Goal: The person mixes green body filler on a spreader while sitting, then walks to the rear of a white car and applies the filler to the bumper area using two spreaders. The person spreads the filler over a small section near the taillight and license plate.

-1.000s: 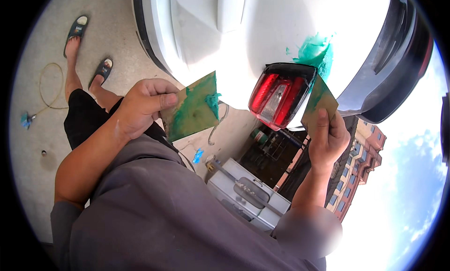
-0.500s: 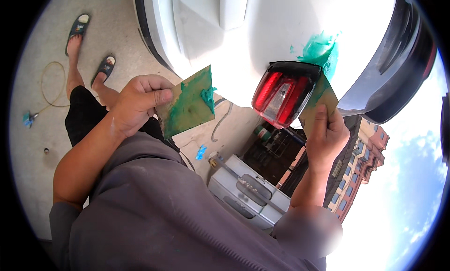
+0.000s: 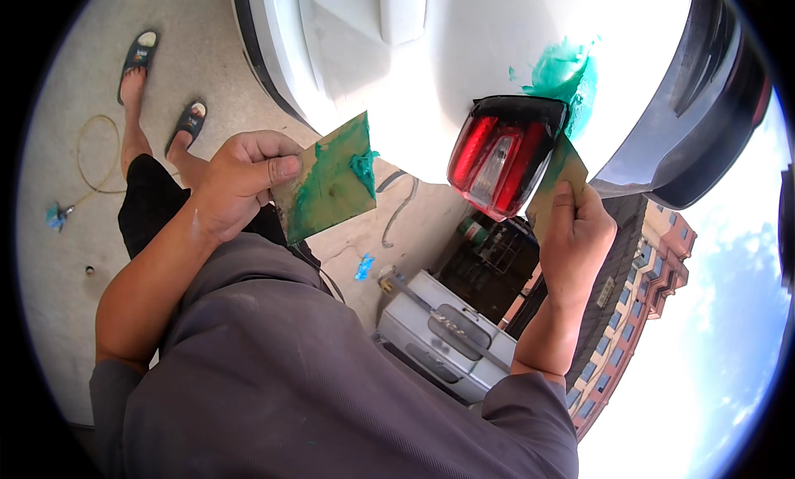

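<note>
My left hand (image 3: 257, 177) pinches one corner of a flat tan square plate (image 3: 331, 193), smeared with green filler. A thick lump of green filler (image 3: 363, 168) clings to its right edge. In my right hand (image 3: 577, 226) is a thin tan spreader (image 3: 560, 181) with green on its face. Its upper end is against or very close to the white car body, beside the red tail light (image 3: 501, 160); exact contact cannot be made out. Just above that light, a green filler patch (image 3: 567, 77) covers part of the white panel (image 3: 480, 48).
A dark bumper section (image 3: 704, 123) curves along the right. Below the car stands a white vehicle (image 3: 439, 330). Bare legs end in dark slides (image 3: 139, 52) on the concrete floor (image 3: 62, 322). A thin yellowish hose (image 3: 80, 152) and a blue scrap (image 3: 364, 267) lie there.
The view has shifted slightly. My right hand and spreader sit a little lower against the tail light, while the left hand keeps its hold on the plate.
</note>
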Available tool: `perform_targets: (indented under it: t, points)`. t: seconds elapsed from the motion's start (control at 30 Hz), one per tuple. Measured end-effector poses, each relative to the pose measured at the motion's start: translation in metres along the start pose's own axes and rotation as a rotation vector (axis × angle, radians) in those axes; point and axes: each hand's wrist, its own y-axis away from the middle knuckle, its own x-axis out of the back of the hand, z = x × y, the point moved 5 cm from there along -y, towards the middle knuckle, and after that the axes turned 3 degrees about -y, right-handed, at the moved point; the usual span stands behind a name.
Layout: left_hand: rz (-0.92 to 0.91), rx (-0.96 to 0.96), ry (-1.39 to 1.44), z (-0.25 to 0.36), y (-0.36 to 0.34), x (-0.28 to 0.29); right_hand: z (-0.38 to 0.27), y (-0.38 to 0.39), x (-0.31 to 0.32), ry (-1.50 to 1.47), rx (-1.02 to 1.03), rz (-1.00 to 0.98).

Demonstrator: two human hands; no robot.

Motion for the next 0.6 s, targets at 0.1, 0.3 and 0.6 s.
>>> perform_targets:
  t: [0.1, 0.3, 0.6]
  points:
    - [-0.006, -0.004, 0.000, 0.003, 0.001, -0.003, 0.006, 0.002, -0.001, 0.015, -0.033, -0.039]
    - [-0.016, -0.008, -0.015, 0.004, 0.001, -0.007, 0.027, 0.021, 0.004, 0.190, 0.032, -0.081]
    - [-0.281, 0.152, -0.109, -0.022, -0.024, -0.104, 0.047, 0.083, -0.026, -1.399, -0.257, -0.238]
